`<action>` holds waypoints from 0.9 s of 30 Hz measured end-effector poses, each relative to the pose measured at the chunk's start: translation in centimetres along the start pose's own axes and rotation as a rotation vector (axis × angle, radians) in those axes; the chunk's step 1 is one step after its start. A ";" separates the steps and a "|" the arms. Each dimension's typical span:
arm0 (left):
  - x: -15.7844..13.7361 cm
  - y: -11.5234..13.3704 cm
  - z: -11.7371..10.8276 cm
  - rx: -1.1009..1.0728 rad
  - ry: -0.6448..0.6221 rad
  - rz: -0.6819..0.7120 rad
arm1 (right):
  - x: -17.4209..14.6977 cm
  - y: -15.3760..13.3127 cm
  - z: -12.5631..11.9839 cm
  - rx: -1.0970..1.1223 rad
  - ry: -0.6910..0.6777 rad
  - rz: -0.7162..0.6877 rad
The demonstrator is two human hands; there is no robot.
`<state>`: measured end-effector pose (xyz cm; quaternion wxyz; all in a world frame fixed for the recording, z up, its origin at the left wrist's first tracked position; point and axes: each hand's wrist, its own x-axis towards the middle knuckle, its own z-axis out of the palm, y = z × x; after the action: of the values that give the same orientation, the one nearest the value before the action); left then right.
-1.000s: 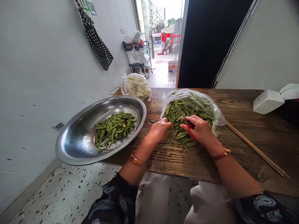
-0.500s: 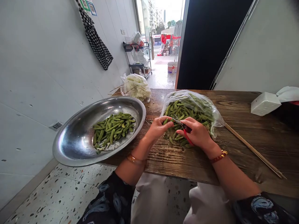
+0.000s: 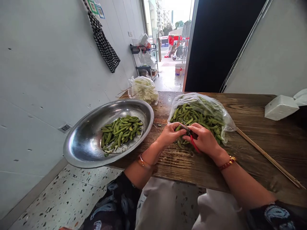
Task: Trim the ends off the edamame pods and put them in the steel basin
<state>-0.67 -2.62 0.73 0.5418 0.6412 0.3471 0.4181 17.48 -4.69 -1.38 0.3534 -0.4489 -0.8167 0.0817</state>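
Observation:
In my left hand (image 3: 170, 134) an edamame pod (image 3: 177, 128) is pinched between thumb and fingers, mostly covered by them. My right hand (image 3: 203, 138) grips red-handled scissors (image 3: 194, 143), whose blades reach to the pod at my left fingertips. Right behind both hands, many edamame pods (image 3: 189, 111) spill from a clear plastic bag (image 3: 223, 116) onto the table. To the left stands a wide steel basin (image 3: 81, 140), tilted, with a heap of cut pods (image 3: 121, 131) in it.
The wooden table (image 3: 177, 171) carries a bundle of thin sticks (image 3: 268, 156) at right and a white foam block (image 3: 280, 107). A bag of pale vegetables (image 3: 145, 89) sits behind the basin, with skewers beside it. A shelf cart (image 3: 146, 59) stands by the doorway.
The view has swung slightly left, so everything sits further right in the picture. My hands have drawn a little closer together, the scissor blades now against my left fingertips.

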 end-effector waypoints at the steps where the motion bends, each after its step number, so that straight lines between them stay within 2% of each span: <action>1: -0.1 0.1 0.0 -0.022 0.002 -0.025 | 0.0 0.0 0.0 -0.005 0.001 0.001; 19: -0.1 -0.4 -1.0 -0.198 -0.088 -0.175 | -0.1 -0.1 0.3 0.002 -0.055 -0.038; 27: -0.1 -0.3 -1.1 -0.219 -0.072 -0.221 | -0.1 -0.2 0.2 -0.006 -0.086 -0.035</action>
<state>-1.67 -2.23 0.50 0.6631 0.5509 0.3483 0.3681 17.27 -4.85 -1.48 0.3179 -0.4316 -0.8391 0.0922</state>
